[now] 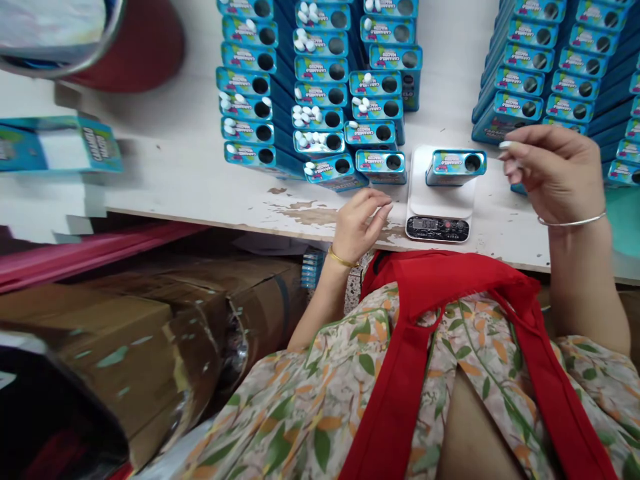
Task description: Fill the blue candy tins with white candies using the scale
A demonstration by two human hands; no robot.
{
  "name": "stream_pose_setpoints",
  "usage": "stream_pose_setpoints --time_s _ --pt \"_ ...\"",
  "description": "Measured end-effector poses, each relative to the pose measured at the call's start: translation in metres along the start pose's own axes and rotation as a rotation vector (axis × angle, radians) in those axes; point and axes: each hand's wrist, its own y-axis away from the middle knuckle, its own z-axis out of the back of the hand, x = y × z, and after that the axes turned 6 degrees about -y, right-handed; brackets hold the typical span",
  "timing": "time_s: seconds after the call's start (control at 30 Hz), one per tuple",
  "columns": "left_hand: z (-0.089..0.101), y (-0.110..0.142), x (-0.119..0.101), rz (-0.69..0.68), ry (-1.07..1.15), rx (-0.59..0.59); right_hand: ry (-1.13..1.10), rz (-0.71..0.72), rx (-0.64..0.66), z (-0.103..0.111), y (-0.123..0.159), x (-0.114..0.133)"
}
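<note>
A blue box (454,165) with a round hole in its top stands on a small white digital scale (439,210) at the table's front edge. My right hand (553,170) hovers just right of that box, fingers curled and pinched together; what they hold, if anything, is too small to make out. My left hand (360,223) rests on the table edge left of the scale, fingers loosely curled with nothing visible in them. Behind my left hand stand several rows of the same blue boxes (320,87), some with white candies (306,115) on top.
A second block of blue boxes (555,67) stands at the back right. The white table (190,167) has worn paint near its front edge. Cardboard cartons (125,333) lie under the table at left. A blurred blue carton (60,143) sits far left.
</note>
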Motion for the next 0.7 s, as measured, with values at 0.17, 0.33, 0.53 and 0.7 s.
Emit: stream_pose_setpoints --time_s 0.17,0.33,0.53,0.7 --pt "0.001 0.0 0.002 -0.025 -0.006 -0.028 -0.269 -0.132 0.015 0.022 0.025 -0.03" --pt "0.0 -0.006 -0.004 -0.062 0.001 -0.012 -0.644 -0.402 0.107 0.012 0.05 -0.073" --pt "-0.003 -0.019 -0.013 -0.13 0.001 -0.031 -0.7 -0.433 0.03 0.001 0.065 -0.087" --pt "-0.032 -0.056 -0.016 -0.22 -0.086 -0.026 -0.716 -0.441 0.018 -0.01 0.062 -0.089"
